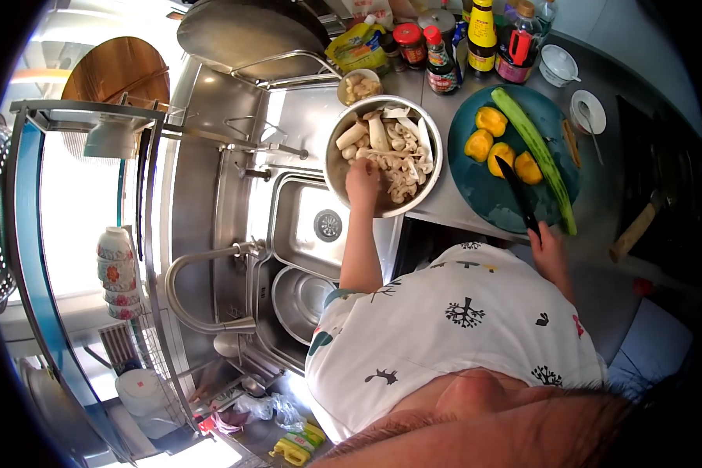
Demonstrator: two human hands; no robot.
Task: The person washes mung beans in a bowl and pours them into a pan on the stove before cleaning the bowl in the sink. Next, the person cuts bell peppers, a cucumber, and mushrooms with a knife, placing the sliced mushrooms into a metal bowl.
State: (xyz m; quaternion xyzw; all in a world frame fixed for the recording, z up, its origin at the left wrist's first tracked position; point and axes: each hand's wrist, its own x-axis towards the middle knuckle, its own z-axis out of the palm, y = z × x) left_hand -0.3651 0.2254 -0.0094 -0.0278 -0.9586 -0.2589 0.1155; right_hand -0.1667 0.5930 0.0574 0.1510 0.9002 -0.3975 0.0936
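Note:
My left hand (364, 182) reaches into a steel bowl (436, 168) of sliced and whole mushrooms (398, 152), its fingers bent down among the pieces; what they hold, if anything, is hidden. On the right, my right hand (548, 248) is closed round the handle of a black knife (516, 190). The blade lies over a round teal board (476, 201), its tip near the yellow vegetable pieces (501, 158). A long green vegetable (535, 140) runs down the board beside them, past its lower edge.
The sink (296, 226) with a curved faucet (171, 285) is at the left. Sauce bottles (482, 39), a small bowl of pale pieces (359, 87) and a white bowl with a spoon (587, 109) stand behind. A dark stove (655, 179) is at the far right.

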